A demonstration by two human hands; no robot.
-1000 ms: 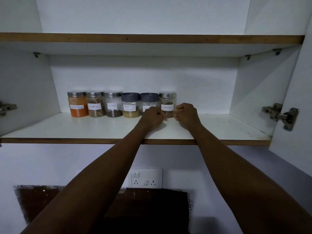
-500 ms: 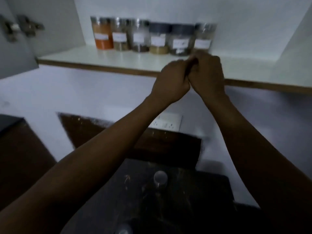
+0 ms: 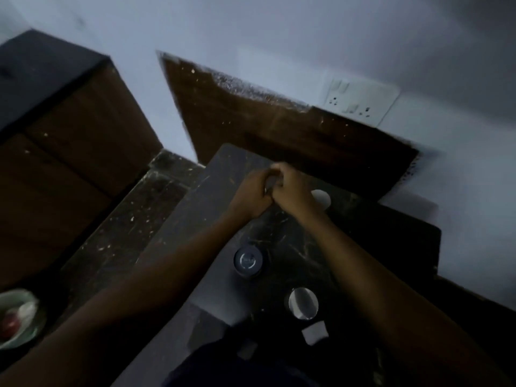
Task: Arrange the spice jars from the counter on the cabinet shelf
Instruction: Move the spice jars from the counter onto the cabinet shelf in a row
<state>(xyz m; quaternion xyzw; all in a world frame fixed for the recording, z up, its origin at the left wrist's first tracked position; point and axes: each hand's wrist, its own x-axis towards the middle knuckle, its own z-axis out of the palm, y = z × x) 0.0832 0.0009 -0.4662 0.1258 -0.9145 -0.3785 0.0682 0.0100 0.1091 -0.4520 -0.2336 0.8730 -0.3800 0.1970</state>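
Observation:
The view points down at the dark counter (image 3: 173,247); the cabinet shelf is out of frame. Three spice jars stand on the counter: a dark-lidded jar (image 3: 248,261) in the middle, a silver-lidded jar (image 3: 303,303) nearer me, and another silver-lidded jar (image 3: 321,198) partly behind my right hand. My left hand (image 3: 251,192) and right hand (image 3: 293,191) hover together above the counter's far part, fingers curled, knuckles touching. Nothing shows plainly in either hand. The picture is dim and blurred.
A small white slip (image 3: 314,332) lies near the closest jar. A bowl (image 3: 30,335) holding something red sits at the lower left. A dark wooden unit (image 3: 69,121) rises on the left. A wall socket (image 3: 360,101) sits above the brown backsplash (image 3: 279,127).
My view swung down from the shelf with its row of jars to the counter. Both hands came down from the shelf edge, still curled and pressed together.

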